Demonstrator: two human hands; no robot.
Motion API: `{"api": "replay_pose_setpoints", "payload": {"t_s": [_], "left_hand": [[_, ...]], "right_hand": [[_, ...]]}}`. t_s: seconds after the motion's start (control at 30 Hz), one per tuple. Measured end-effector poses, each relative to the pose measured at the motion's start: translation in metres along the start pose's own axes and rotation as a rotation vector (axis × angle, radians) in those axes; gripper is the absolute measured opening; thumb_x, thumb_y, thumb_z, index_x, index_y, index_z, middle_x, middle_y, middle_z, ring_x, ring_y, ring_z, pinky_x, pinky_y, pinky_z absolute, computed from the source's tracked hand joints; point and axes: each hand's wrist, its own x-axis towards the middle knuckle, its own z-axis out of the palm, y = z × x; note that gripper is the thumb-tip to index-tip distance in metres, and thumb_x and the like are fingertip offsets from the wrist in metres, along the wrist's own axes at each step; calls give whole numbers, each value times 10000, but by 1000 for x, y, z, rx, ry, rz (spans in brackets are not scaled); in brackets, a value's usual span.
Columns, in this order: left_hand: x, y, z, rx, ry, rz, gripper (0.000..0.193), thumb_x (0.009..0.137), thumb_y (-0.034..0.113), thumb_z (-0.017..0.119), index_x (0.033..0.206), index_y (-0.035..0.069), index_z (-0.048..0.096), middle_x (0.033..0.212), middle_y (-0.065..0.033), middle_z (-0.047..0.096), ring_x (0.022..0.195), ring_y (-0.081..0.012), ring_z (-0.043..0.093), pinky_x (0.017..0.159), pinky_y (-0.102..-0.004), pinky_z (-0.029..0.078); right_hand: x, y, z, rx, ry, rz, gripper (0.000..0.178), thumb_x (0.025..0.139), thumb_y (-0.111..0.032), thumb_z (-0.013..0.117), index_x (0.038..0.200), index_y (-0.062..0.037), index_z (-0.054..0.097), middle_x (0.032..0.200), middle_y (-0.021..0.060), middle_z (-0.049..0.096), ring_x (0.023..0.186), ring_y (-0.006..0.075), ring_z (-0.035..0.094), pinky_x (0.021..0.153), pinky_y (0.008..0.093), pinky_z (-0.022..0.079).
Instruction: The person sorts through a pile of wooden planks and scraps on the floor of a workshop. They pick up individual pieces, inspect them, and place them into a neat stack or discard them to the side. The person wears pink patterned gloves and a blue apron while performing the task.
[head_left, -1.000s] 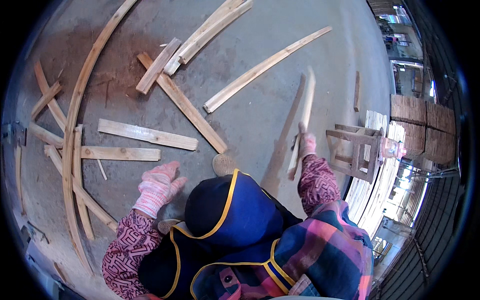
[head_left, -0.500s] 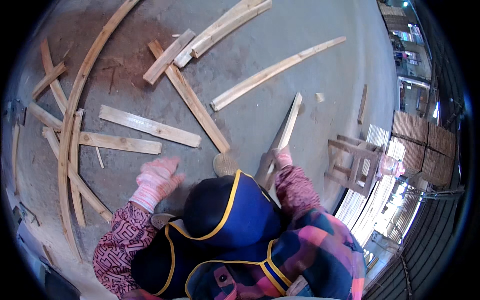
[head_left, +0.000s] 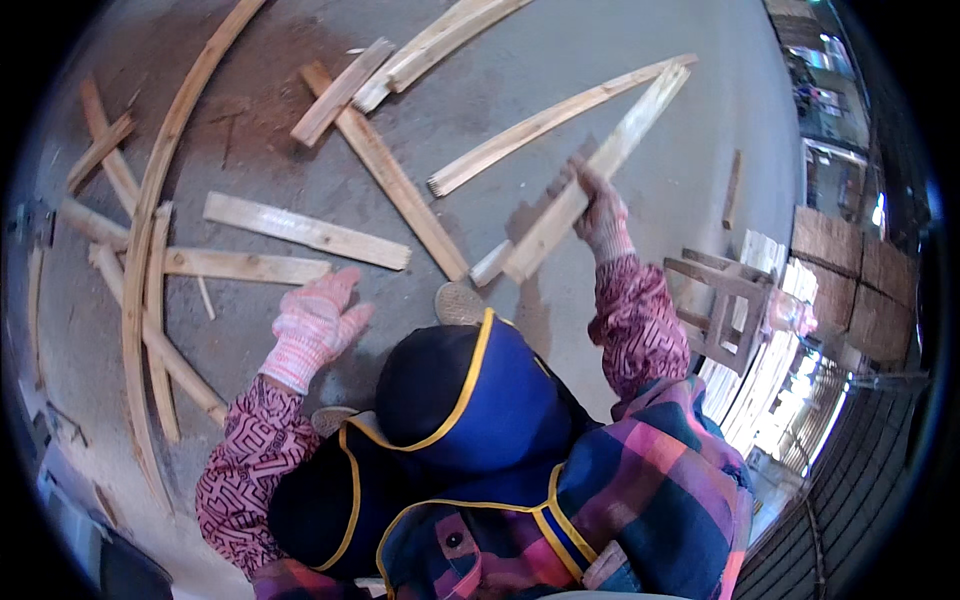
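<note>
My right hand (head_left: 603, 212), in a pale pink glove, grips a wooden board (head_left: 632, 130) about its middle. The board slants from the upper right down toward my knees, raised over the floor. Close to its lower end another light wood end (head_left: 489, 264) shows, and I cannot tell whether it is a separate piece. My left hand (head_left: 315, 325), in a pink and white glove, is empty with the fingers apart. It hovers beside the right end of a plank (head_left: 245, 265); a second plank (head_left: 305, 232) with a jagged end lies just beyond.
Several loose strips lie crossed at the left, among them a long curved strip (head_left: 150, 190). Ahead lie a slanting strip (head_left: 400, 185), a short block (head_left: 342, 92) and a curved strip (head_left: 560, 122). A wooden stand (head_left: 722, 308) and stacked brown bundles (head_left: 832, 245) are at right.
My right hand has risen and moved forward and to the right, bringing the board up off the floor area near my leg. My left hand has shifted slightly; its fingers remain apart.
</note>
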Motion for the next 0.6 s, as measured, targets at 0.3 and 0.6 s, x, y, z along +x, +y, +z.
{"api": "replay_pose_setpoints", "payload": {"t_s": [0.3, 0.6], "left_hand": [[-8, -24, -19, -220, 104, -209, 513, 910, 425, 532, 1323, 121, 528, 1322, -126, 571, 1208, -298, 547, 1028, -382, 415], [-5, -25, -29, -412, 258, -296, 490, 897, 401, 557, 1296, 116, 547, 1207, -144, 638, 1117, -306, 605, 965, -383, 456]], "right_hand": [[32, 100, 179, 235, -465, 216, 413, 928, -127, 541, 1296, 27, 436, 1059, 156, 552, 916, 293, 585, 825, 444, 531], [-47, 163, 232, 228, -672, 430, 308, 933, -94, 545, 1210, 4, 454, 1009, 120, 530, 898, 243, 568, 835, 398, 518]]}}
